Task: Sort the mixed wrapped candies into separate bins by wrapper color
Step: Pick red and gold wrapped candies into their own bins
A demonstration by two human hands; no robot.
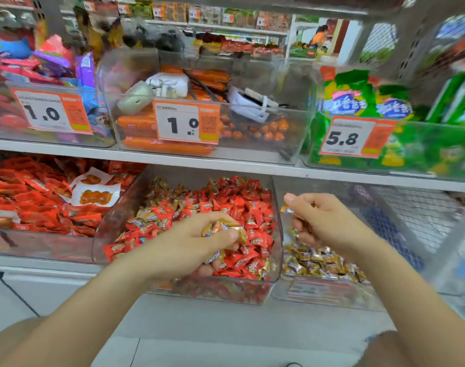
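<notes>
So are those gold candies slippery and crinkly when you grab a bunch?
Probably a bit slippery: the gold candies in the left hand have shiny foil-like wrappers. They look light, since it holds several at once. Their thin wrapper ends likely bend, not snap.

I take the middle bin (226, 290) on the lower shelf (27, 262) as my mark. Candies (226, 207) lie heaped in it, and the left hand (194, 242) is over them, pinching a few. Just beside its right wall stands the right bin (318, 294) with a second lot (316, 260) of candies in it. The right hand (324, 218) hangs above that lot, gripping some. Further right of the middle bin I see a wire basket (424, 215). Left of the middle bin sits a bin of packets (40, 245). Above it runs the upper shelf (173, 158), carrying a sausage bin (252, 152) straight overhead. The floor (199, 327) lies below and in front of it.
</notes>
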